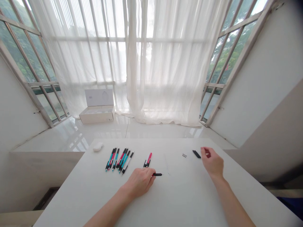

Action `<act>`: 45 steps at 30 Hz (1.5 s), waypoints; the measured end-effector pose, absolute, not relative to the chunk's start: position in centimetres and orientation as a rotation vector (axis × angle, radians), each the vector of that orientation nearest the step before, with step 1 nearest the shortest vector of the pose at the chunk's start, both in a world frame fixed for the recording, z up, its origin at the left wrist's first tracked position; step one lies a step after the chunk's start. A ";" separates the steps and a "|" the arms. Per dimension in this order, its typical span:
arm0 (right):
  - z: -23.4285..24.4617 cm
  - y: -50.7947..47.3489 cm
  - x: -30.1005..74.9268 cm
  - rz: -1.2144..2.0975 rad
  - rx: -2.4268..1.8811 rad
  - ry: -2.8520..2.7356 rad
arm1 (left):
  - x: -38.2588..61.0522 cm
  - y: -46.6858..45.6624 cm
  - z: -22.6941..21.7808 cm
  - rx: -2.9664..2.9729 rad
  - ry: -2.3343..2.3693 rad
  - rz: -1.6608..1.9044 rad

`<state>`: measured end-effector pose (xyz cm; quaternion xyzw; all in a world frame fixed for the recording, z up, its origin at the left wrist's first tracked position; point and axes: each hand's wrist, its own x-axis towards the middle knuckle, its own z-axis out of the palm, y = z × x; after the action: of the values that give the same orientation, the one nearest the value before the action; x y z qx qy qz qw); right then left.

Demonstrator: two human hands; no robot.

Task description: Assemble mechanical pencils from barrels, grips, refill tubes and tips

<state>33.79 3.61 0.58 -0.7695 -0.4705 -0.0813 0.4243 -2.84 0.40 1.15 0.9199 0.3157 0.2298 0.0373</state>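
Observation:
My left hand [141, 181] is closed around a pen [158, 174], whose black front end and thin tip point right, with a bit of red showing at the fingers. On the right, my right hand [213, 163] hovers with thumb and fingers pinched together; whatever they may hold is hidden. Just left of it lie black pen parts [196, 154], apart from the fingers. Small metal springs [184, 155] rest farther left. Thin clear refill-like sticks [167, 164] lie between the hands. Beyond my left hand are red pen barrels [149, 159] with black clips.
Several assembled pens [116, 159] in blue, red and white with black grips lie side by side on the left of the white table [180, 201]. A white rounded case [98, 147] sits near the far left corner. An opened white box [97, 115] stands on the sill.

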 end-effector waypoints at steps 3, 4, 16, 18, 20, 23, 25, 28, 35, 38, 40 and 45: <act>-1.2 3.8 38.3 -0.147 -2.152 -1.013 | -2.8 0.4 1.1 2.853 0.938 0.710; -1.6 3.9 39.2 -0.130 -2.174 -1.007 | -2.7 0.4 1.1 2.862 0.933 0.701; -1.5 6.0 40.0 0.046 -2.329 -1.094 | -2.7 0.5 1.3 2.894 0.931 0.603; -1.3 5.7 39.9 0.045 -2.304 -1.067 | -2.7 0.5 1.3 2.897 0.935 0.597; -1.1 5.3 39.6 0.044 -2.260 -1.034 | -2.8 0.5 1.3 2.904 0.937 0.602; -0.5 4.6 38.4 0.062 -2.132 -1.017 | -2.7 0.5 1.2 2.887 0.961 0.638; -0.1 4.3 36.8 0.101 -2.014 -1.058 | -2.6 0.5 1.1 2.849 1.010 0.670; 0.5 3.6 32.5 0.274 -1.758 -1.226 | -2.6 0.4 1.0 2.815 1.086 0.678; 0.6 0.1 22.0 0.889 -1.282 -1.610 | -2.6 0.5 1.1 2.868 1.124 0.652; 0.0 -0.8 20.5 0.872 -1.305 -1.718 | -2.6 0.5 1.2 2.878 1.120 0.653; -0.2 -1.0 20.3 0.849 -1.320 -1.731 | -2.6 0.5 1.1 2.876 1.123 0.654; 0.4 -1.3 20.2 0.802 -1.342 -1.656 | -2.6 0.6 1.1 2.879 1.099 0.654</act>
<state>20.16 -1.27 0.44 -0.5352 -0.6604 0.3199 0.4185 -2.65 0.57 1.09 0.9139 0.3489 0.2076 -0.0043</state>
